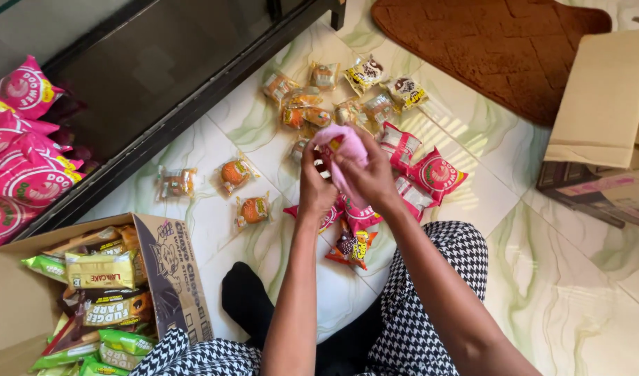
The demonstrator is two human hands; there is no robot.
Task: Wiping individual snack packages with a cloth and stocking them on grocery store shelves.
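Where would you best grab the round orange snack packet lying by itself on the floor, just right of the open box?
Probably by a crimped end seal of the orange snack packet, pinched from above. It lies flat on the tiled floor with bare tile around it, so nothing blocks a hand. The middle bulges over the round cake, so squeezing there may crush it; the flat ends look safer.

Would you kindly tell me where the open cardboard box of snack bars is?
In the head view the box sits at bottom left on the tiled floor, beside the person's knee and below the dark cabinet.
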